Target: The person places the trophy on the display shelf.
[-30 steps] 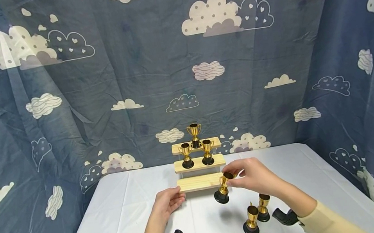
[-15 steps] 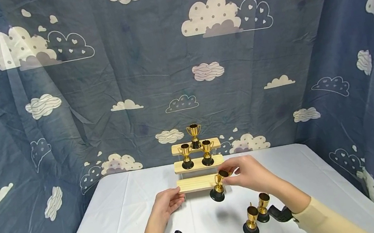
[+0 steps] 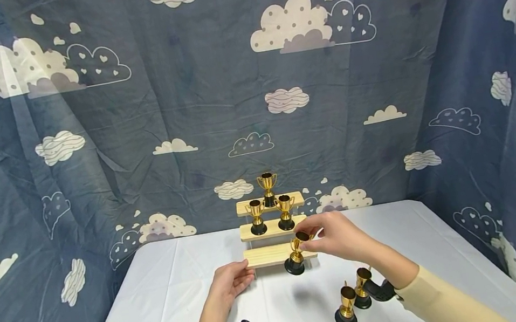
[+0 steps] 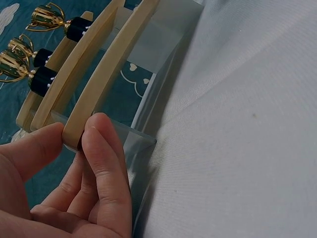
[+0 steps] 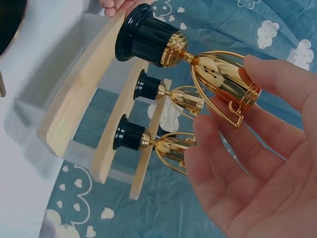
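Note:
A three-tier display stand point(image 3: 266, 257) has pale wooden boards on clear side panels. My left hand point(image 3: 228, 287) pinches the left end of its lowest board point(image 4: 94, 94) between thumb and fingers. My right hand point(image 3: 341, 234) holds a small gold trophy point(image 3: 294, 260) with a black base by its cup and handle. This trophy point(image 5: 198, 67) hangs slightly tilted just in front of the lowest board's right half, its shadow on the table below. Two trophies point(image 3: 257, 218) point(image 3: 285, 213) stand on the middle board, and one trophy point(image 3: 268, 189) stands on the top board.
Two more trophies point(image 3: 346, 310) point(image 3: 362, 289) stand upright on the white-covered table point(image 3: 178, 264), at the front right beneath my right forearm. A blue cloud-print curtain point(image 3: 210, 96) hangs behind the table and along its sides.
My right hand has carried its trophy leftward and slightly up, from the lowest board's right end to in front of its right half. The left hand keeps its hold in the same place.

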Action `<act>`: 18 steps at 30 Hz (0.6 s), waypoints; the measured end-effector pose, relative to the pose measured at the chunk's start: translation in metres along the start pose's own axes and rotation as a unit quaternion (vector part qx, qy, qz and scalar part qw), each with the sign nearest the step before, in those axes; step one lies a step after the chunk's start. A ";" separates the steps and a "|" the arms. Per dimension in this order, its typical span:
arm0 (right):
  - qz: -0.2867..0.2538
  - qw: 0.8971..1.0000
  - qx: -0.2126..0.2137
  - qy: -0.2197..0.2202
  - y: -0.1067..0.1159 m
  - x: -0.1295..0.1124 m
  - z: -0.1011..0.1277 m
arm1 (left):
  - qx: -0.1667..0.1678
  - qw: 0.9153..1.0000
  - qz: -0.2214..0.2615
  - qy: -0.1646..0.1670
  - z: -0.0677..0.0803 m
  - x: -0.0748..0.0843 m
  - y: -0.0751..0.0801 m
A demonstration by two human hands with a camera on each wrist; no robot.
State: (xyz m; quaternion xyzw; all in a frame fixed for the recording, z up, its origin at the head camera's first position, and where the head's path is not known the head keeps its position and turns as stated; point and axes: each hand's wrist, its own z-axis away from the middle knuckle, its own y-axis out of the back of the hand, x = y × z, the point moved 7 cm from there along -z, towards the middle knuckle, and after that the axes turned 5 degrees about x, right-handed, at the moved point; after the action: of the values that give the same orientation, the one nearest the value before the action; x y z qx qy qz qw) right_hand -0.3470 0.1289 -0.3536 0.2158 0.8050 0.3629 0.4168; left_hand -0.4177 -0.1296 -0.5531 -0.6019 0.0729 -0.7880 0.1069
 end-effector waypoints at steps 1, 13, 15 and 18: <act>0.002 1.000 0.001 0.000 0.000 0.000 -0.001 | -0.001 1.000 0.001 -0.001 0.000 0.000 0.000; -0.003 1.000 0.007 -0.002 -0.004 0.001 -0.023 | -0.001 1.000 0.000 0.003 0.001 0.001 -0.001; -0.005 1.000 0.007 0.003 -0.006 0.000 -0.027 | 0.000 1.000 -0.001 0.003 0.002 0.001 -0.001; -0.005 1.000 0.008 0.014 -0.009 -0.003 -0.034 | 0.001 1.000 0.001 0.003 0.002 0.000 0.000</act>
State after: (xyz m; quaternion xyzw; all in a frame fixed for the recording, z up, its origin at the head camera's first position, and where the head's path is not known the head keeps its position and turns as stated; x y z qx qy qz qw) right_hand -0.3739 0.1069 -0.3459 0.2103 0.8147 0.3576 0.4052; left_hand -0.4155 -0.1295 -0.5520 -0.5995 0.0734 -0.7896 0.1083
